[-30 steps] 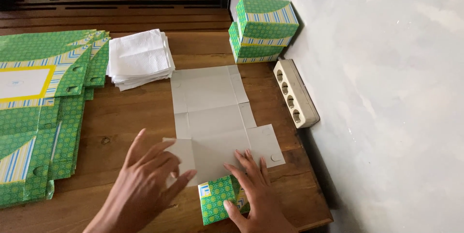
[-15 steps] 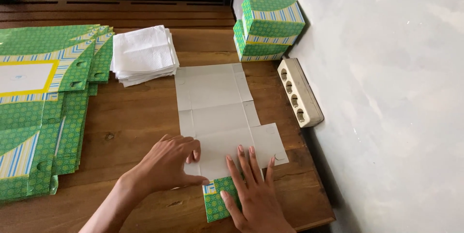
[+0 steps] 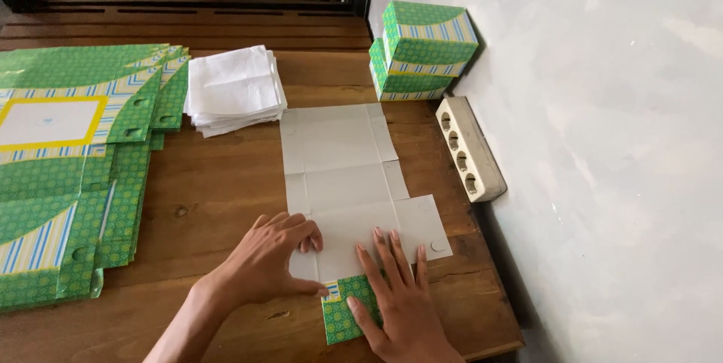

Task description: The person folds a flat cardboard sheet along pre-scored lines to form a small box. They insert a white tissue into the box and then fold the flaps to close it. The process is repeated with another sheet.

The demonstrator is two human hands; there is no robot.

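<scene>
Since a second ago the left hand (image 3: pixel 267 265) has curled its fingers onto the flat carton blank (image 3: pixel 343 175) on the worktop (image 3: pixel 218 190); the right hand (image 3: pixel 395 295), fingers spread flat, presses the folded green flap (image 3: pixel 343 318) to crease it.

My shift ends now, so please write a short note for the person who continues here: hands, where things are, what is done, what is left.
Left hand: bent fingers press the near left edge of the flat box blank, which lies grey side up.
Right hand: flat on the near flap, which is folded over, green side up.
Around: flat green blanks stacked at left, white tissue pile behind, two finished boxes by the wall, power strip at right.
Done: one flap folded. Left: all other panels lie flat.
</scene>
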